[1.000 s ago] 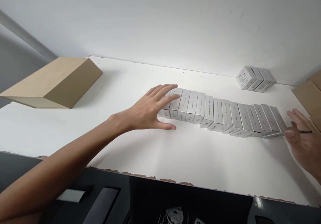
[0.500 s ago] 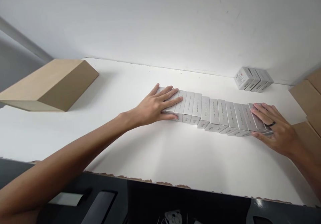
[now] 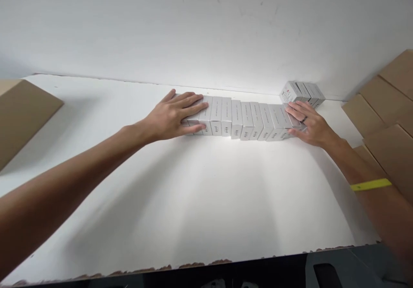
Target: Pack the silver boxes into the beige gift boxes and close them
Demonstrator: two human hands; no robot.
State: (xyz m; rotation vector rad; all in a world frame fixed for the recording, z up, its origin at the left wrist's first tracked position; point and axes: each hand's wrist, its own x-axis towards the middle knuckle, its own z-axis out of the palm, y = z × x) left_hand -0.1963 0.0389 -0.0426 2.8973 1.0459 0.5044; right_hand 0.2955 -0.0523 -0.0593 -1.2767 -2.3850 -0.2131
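A long row of small white boxes stands packed side by side on the white tabletop, printed ends facing me. My left hand grips the row's left end, fingers spread over the tops and thumb along the front. At the other end, my right hand, with a dark ring, wraps over the last boxes, its thumb in front. Both hands partly hide the end boxes. Just behind my right hand, a short group of matching white boxes sits by the wall.
A large brown carton stands at the left edge. Several brown cardboard pieces lean at the right. A white wall runs along the table's back, and the table's front edge is ragged. A yellow band crosses my right forearm.
Both hands have pushed the row away from me, closer to the wall and the short group of boxes. Its front edge looks straighter. My view has shifted to the right.
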